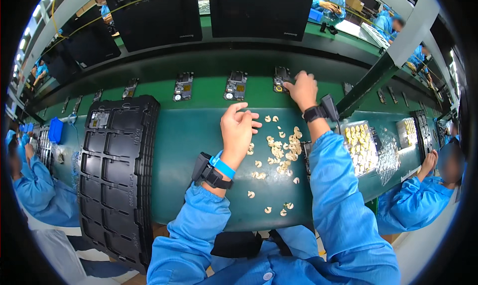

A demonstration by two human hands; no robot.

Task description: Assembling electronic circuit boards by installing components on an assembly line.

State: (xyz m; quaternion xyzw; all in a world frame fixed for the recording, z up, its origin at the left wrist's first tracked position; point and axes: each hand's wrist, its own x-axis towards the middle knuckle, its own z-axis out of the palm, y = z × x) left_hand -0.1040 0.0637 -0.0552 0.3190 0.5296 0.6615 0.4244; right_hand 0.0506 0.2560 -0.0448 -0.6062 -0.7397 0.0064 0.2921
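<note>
My left hand (238, 128) hovers over the green work mat (184, 165), its fingers apart and nothing in them. Close by on its right, many small cream C-shaped pieces (283, 150) lie scattered and in a loose heap. My right hand (302, 91) reaches to the far side, thumb and fingers spread. Its thumb tip is at the right edge of a dark circuit board (280, 79) that bears a yellow ring. To the left, a similar circuit board (235, 85) with a round silvery part lies on the green strip. Part of another board is hidden beside my right forearm.
A tall stack of black compartment trays (119, 175) stands at the left, with one board in its top tray. Right of my arm are a clear tray of yellowish pieces (361, 145) and crumpled clear plastic (388, 158). A green post (368, 85) slants nearby. Co-workers sit on both sides.
</note>
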